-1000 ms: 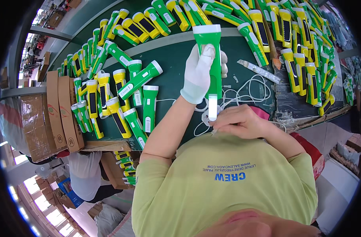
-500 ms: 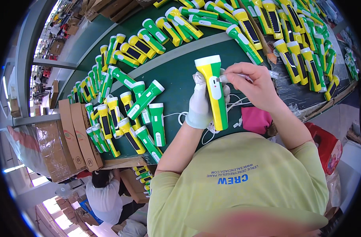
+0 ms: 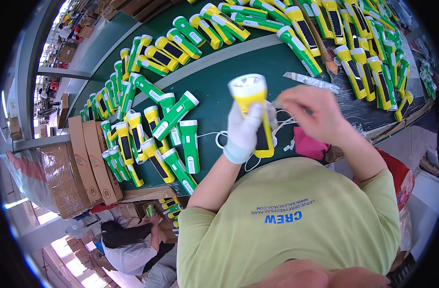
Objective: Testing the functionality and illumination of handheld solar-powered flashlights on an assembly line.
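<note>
My gloved left hand (image 3: 244, 126) is wrapped round a yellow and green flashlight (image 3: 249, 90). Its white lens end tips up toward me, and the dark solar panel side is turned to view below my thumb. Just right of the flashlight, apart from it, my bare right hand (image 3: 311, 111) is closed in a pinch. A small pale plug end of a white cable (image 3: 285, 120) appears between those fingertips, though blur hides its detail. Loops of this cable lie on the green table (image 3: 214, 101) beneath both hands.
Many flashlights (image 3: 176, 117) lie left of my hands, in a far row and in a heap at right. A silvery wrapped strip (image 3: 311, 81) and pink cloth (image 3: 309, 144) are near my right hand. Cartons (image 3: 102, 163) stand at the left edge; beyond, a co-worker (image 3: 128, 247) handles a flashlight.
My right hand has drawn away from the flashlight's side port, slightly right and down. The flashlight has turned so its solar panel shows and its lens end tilts toward me.
</note>
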### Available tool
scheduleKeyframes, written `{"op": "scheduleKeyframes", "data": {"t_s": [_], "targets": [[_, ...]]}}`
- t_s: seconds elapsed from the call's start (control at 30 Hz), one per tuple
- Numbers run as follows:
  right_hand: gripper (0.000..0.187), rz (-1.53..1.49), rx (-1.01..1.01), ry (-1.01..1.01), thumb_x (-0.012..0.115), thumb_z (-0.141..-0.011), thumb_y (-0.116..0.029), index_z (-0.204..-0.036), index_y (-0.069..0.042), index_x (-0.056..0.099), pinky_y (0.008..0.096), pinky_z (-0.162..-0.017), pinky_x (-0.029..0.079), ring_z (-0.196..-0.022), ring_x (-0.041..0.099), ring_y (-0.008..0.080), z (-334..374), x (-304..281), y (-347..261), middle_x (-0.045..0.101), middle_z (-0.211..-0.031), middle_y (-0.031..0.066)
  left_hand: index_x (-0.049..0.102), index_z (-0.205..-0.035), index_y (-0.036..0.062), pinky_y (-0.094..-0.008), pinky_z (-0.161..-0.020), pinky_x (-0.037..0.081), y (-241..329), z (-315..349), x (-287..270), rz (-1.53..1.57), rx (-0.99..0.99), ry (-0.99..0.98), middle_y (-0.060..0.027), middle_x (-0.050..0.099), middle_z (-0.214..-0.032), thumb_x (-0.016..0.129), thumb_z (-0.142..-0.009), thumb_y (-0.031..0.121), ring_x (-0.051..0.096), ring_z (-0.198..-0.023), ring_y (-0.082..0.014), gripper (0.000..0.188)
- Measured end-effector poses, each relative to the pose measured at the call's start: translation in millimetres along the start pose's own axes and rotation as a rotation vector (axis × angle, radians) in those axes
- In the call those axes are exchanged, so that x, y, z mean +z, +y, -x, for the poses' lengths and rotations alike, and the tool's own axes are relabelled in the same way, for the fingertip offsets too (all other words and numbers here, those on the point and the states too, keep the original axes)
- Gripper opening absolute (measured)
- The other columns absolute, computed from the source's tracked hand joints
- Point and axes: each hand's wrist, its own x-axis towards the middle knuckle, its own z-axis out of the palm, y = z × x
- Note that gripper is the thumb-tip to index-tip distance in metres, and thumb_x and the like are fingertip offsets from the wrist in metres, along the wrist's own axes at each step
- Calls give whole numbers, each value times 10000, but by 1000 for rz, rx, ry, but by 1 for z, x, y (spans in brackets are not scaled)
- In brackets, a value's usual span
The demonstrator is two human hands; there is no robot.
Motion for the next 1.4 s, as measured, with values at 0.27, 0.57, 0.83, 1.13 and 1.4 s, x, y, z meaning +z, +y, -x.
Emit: {"op": "scheduleKeyframes", "data": {"t_s": [0.27, 0.57, 0.83, 1.13, 1.4], "targets": [[489, 195, -532, -42, 784, -705, -482, -804, -56, 565, 314, -456, 432, -563, 556, 229, -27, -27, -25, 560, -791, 95, 595, -1084, 58, -291, -772, 500, 25, 8, 9, -61, -381, -656, -35, 636, -973, 814, -692, 186, 587, -867, -123, 467], [296, 332, -259, -207, 697, -807, -352, -886, -70, 660, 329, -485, 427, -563, 583, 275, -40, -3, -12, 580, -685, 87, 613, -1049, 66, -313, -744, 527, 3, -22, 14, -586, 186, -380, -32, 657, -893, 802, -718, 123, 656, -828, -185, 385], [294, -197, 448, -201, 844, -752, -282, -838, -37, 705, 263, -589, 504, -651, 644, 97, -6, 13, 9, 693, -721, 40, 430, -1188, 61, -339, -663, 531, 6, -34, 3, 218, 73, 209, -68, 572, -815, 655, -919, 189, 617, -716, -196, 374], [457, -1414, 905, -311, 484, -996, -405, -1122, 20, 594, 235, -486, 452, -531, 594, 141, 21, 61, 16, 675, -776, 126, 485, -1226, 69, -287, -553, 456, 24, -51, 6, 353, 11, -14, -39, 509, -739, 555, -963, 486, 512, -586, -128, 497], [558, 163, 34, -64, 855, -655, -255, -1115, -33, 630, 326, -644, 561, -741, 704, 284, 26, 70, 41, 697, -923, 130, 567, -1113, 51, -318, -845, 514, 14, -35, 11, -692, 544, -42, -53, 640, -1026, 842, -681, 171, 648, -937, -205, 525]]}}
